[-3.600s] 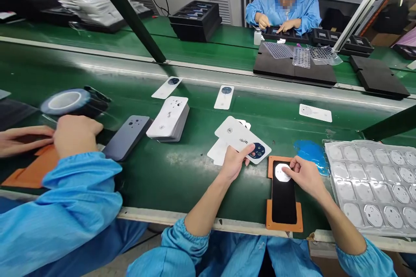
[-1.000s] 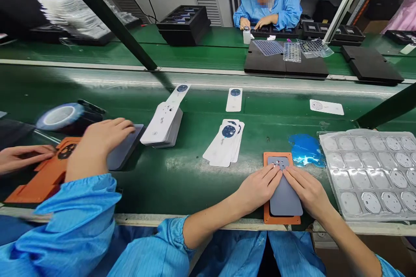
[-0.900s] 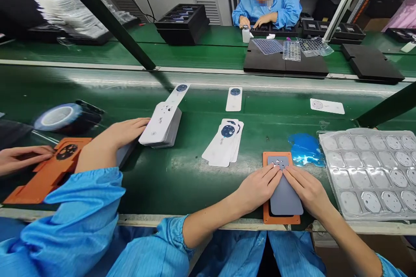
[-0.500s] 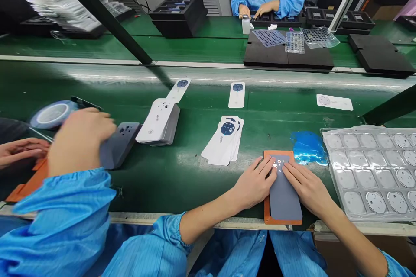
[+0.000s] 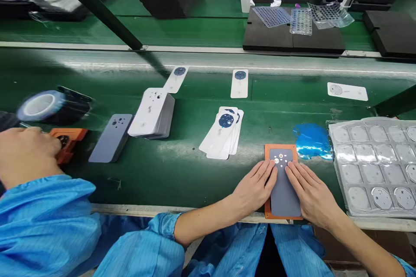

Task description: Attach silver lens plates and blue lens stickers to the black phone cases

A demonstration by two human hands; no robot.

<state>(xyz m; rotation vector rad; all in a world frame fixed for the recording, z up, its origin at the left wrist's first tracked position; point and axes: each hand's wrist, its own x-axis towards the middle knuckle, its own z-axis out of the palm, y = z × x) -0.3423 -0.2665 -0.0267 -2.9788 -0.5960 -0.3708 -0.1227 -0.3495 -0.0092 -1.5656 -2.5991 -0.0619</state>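
gray phone panel (image 5: pixel 285 199) lies on the orange holder (image 5: pixel 267 210), lower right of the frame. left hand (image 5: pixel 255 188) and right hand (image 5: pixel 313 192) both rest straight fingers on its upper half, nothing pinched or wrapped. my worry: if one side pushes harder, the panel could skid crooked. holder's also right at the bench edge (image 5: pixel 149 210), so a careless shove might send both over.
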